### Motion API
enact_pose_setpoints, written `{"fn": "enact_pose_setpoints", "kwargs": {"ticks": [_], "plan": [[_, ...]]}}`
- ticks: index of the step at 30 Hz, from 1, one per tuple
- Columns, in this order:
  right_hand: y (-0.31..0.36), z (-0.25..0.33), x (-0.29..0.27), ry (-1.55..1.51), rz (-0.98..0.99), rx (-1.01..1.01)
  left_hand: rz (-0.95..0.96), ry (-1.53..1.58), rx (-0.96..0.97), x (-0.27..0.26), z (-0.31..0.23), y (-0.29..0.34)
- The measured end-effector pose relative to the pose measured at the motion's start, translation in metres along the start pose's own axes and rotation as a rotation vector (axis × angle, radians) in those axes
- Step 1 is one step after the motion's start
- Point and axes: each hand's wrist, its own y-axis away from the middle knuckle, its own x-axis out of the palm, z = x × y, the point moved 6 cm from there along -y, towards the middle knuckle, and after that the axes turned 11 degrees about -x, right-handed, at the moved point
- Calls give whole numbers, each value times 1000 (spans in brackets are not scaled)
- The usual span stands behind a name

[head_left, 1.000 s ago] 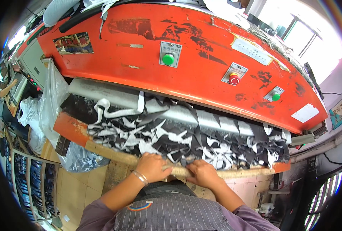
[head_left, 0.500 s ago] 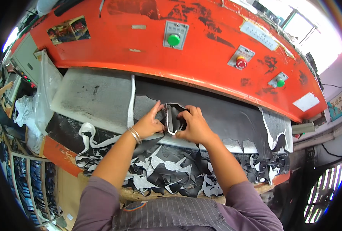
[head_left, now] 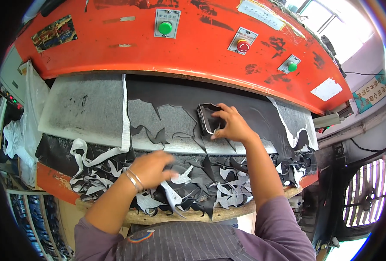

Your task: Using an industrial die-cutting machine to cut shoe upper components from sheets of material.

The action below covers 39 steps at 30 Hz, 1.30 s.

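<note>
Die (head_left: 201, 120) in right fingers (head_left: 227, 112) at jagged sheet edge (head_left: 188, 105), exposed board (head_left: 82, 101) leftward

A window (head_left: 338, 28) glows white at upper right beside a lilac wall (head_left: 367, 63); lower left, a rack (head_left: 28, 192) stands beside tan flooring (head_left: 68, 219).
</note>
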Motion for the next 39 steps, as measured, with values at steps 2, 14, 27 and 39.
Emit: {"fn": "enact_pose_setpoints", "kwargs": {"ticks": [2, 14, 27, 39], "plan": [[-7, -8, 4, 33, 34, -18, -36, 97, -47, -10, -11, -23], [51, -42, 33, 5, -227, 108, -479, 146, 112, 43, -22, -83], [47, -49, 27, 61, -154, 49, -445, 143, 76, 37, -31, -92], [150, -20, -227, 367, -1704, -115, -1369, 167, 432, -133, -101, 22]]}}
